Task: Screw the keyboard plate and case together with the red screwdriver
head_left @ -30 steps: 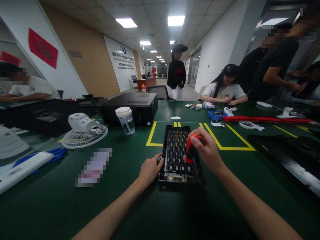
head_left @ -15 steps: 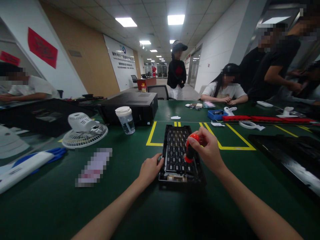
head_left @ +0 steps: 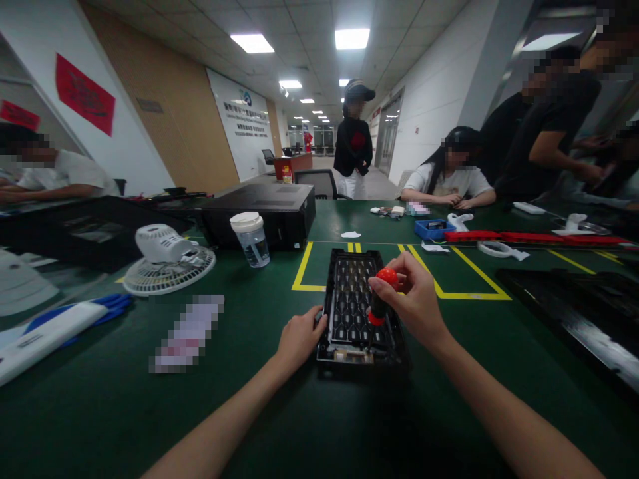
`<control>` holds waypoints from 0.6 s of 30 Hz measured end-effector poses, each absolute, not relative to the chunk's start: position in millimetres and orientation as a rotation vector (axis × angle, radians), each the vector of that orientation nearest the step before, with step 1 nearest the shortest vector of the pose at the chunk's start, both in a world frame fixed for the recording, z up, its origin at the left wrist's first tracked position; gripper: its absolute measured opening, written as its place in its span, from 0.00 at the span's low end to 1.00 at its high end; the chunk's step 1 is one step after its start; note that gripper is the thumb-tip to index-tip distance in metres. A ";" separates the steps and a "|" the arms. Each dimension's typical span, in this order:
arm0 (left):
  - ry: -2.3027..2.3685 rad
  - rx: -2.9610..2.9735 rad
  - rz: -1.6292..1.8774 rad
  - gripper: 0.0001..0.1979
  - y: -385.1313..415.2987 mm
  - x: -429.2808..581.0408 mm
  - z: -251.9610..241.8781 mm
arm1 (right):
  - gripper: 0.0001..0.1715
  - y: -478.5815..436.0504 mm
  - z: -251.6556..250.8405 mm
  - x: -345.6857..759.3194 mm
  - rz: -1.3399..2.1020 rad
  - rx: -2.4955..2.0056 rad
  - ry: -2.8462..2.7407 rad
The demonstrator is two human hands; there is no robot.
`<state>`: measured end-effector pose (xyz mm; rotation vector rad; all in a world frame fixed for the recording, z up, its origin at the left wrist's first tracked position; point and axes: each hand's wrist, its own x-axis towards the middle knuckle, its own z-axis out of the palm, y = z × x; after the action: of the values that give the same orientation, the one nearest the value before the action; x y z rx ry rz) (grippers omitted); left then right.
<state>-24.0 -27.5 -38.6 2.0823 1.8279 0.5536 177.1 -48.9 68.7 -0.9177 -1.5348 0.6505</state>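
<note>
A black plastic panel [head_left: 344,303] with rows of oblong cells lies on the green table in front of me. A pale strip with small parts [head_left: 352,356] runs along its near end. My left hand [head_left: 302,336] is closed on the panel's left edge, its fingertips partly hidden. My right hand [head_left: 414,299] grips the red end of a black and red screwdriver [head_left: 378,311]. The screwdriver stands nearly upright over the panel's near right part. Its thin shaft points down there, but I cannot make out exactly what the tip touches.
To the left are a white fan [head_left: 170,259], a lidded clear cup [head_left: 252,241] and a black case [head_left: 264,209]. A blue tray [head_left: 433,229] and white tape roll [head_left: 494,249] sit at the back right. A large black frame [head_left: 574,319] lies right. People are around.
My right hand's fingers have shifted around the red end of the screwdriver handle, which now shows more. The panel and my left hand stay where they were.
</note>
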 end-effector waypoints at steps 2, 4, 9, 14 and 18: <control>1.824 2.078 0.551 0.20 -27.7 -23.6 -37.6 | 0.17 -50.0 69.1 176.0 0.650 -0.931 -1.528; 1.826 2.082 0.552 0.20 -28.0 -23.4 -36.7 | 0.17 -50.8 69.8 175.7 0.647 -0.934 -1.521; 1.807 2.059 0.552 0.20 -28.6 -24.0 -36.3 | 0.10 -51.3 72.1 177.3 0.619 -0.944 -1.592; 1.827 2.080 0.570 0.20 -28.8 -25.0 -37.9 | 0.10 -51.2 75.2 178.1 0.531 -0.933 -1.685; 1.843 2.090 0.555 0.20 -28.2 -25.4 -39.8 | 0.09 -52.1 78.8 179.0 0.509 -0.918 -1.736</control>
<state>-25.4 -28.2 -39.8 2.0903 1.8430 0.5548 179.0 -52.1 78.8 -0.9184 -1.7357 0.5093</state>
